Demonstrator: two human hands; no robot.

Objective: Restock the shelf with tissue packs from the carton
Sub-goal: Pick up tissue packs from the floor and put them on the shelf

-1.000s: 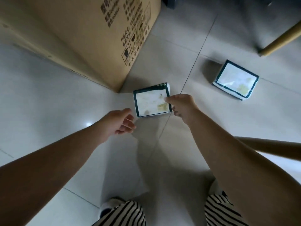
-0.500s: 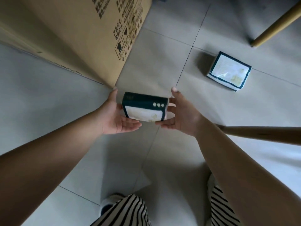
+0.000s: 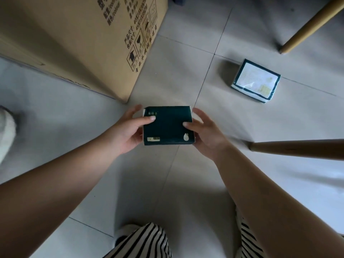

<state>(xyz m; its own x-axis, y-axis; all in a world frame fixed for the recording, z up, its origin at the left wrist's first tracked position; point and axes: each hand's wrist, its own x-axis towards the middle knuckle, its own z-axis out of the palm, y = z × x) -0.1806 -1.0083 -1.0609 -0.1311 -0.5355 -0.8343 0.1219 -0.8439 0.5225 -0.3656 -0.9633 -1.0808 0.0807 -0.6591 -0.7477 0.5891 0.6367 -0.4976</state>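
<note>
A dark green tissue pack (image 3: 167, 125) is held above the tiled floor with its green face up. My left hand (image 3: 126, 131) grips its left end, thumb on top. My right hand (image 3: 202, 131) grips its right end, thumb on the top face too. A second tissue pack (image 3: 256, 81) lies on the floor at the right, white face with a green border up. The brown carton (image 3: 83, 40) stands at the upper left, its corner just beyond the held pack. No shelf is in view.
A wooden furniture leg (image 3: 312, 23) slants down at the upper right. Another wooden leg (image 3: 297, 148) runs in from the right edge, close to my right wrist. My striped trouser legs (image 3: 145, 241) show at the bottom. A pale object (image 3: 5, 127) sits at the left edge.
The pack came off the floor, first pinched by my right hand alone. My left hand joined it, and the pack turned over from white face up to green face up.
</note>
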